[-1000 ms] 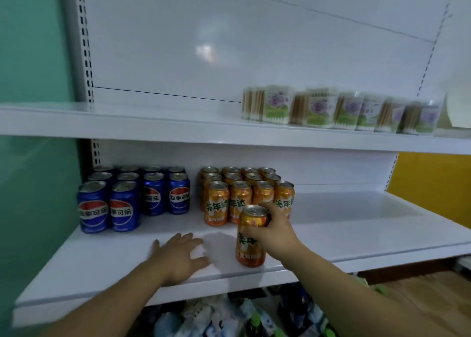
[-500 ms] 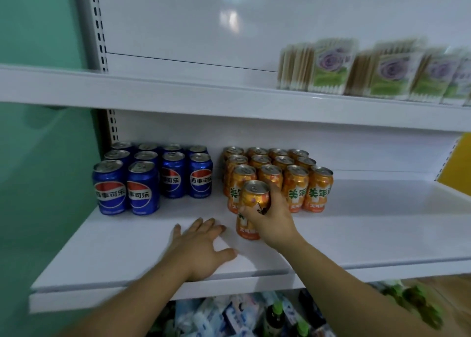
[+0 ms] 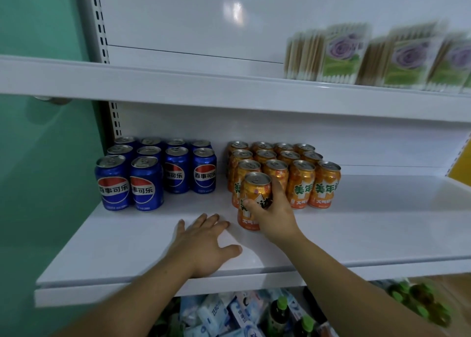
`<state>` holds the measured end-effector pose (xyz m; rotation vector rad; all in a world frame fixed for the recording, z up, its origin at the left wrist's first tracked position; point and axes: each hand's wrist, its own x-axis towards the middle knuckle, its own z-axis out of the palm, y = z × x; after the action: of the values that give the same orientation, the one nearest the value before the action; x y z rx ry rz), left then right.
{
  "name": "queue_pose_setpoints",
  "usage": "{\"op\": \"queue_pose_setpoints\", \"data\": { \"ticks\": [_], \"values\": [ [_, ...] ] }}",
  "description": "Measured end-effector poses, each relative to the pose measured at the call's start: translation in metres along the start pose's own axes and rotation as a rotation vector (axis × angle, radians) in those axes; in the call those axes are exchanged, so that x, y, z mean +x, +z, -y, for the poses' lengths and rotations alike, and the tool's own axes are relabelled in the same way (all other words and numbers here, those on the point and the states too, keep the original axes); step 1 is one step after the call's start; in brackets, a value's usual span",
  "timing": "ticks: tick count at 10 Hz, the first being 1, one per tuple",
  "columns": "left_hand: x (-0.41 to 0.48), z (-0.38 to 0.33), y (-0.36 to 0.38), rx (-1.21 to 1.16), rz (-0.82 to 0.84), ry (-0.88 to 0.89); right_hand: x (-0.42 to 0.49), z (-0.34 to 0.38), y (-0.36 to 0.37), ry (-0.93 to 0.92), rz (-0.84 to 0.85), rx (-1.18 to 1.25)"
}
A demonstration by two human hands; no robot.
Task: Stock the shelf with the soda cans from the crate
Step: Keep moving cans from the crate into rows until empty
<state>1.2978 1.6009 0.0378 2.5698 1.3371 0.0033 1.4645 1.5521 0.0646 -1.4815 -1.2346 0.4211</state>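
Where white shelf (image 3: pixel 369 222) nears green wall (image 3: pixel 38 183) — blue cans (image 3: pixel 146 183), orange cans (image 3: pixel 323 183).

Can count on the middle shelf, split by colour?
Blue cans: 10
Orange cans: 13, including the front can gripped by the right hand
Total: 23

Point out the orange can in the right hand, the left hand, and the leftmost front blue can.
held orange can (image 3: pixel 254 192): head view, upper label.
left hand (image 3: pixel 204 243): head view, back of hand.
leftmost front blue can (image 3: pixel 113 186): head view, round logo.
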Motion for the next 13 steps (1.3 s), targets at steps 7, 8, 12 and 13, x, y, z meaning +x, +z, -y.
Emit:
{"op": "queue_pose_setpoints", "data": {
  "ticks": [7, 8, 12, 13],
  "values": [
    [-0.001, 0.0, -0.001, -0.008, -0.014, 0.01, 0.002, 0.003, -0.006, 0.065, 0.059, -0.106],
    [-0.005, -0.001, -0.003, -0.016, -0.019, 0.013, -0.005, 0.012, -0.024, 0.095, 0.092, -0.244],
    [-0.002, -0.089, -0.009, -0.275, -0.016, 0.134, -0.073, 0.009, -0.176, 0.389, -0.009, -0.736],
    [0.0, -0.09, -0.005, -0.256, -0.021, 0.09, -0.092, 0.002, -0.199, 0.452, -0.035, -0.736]
  ]
}}
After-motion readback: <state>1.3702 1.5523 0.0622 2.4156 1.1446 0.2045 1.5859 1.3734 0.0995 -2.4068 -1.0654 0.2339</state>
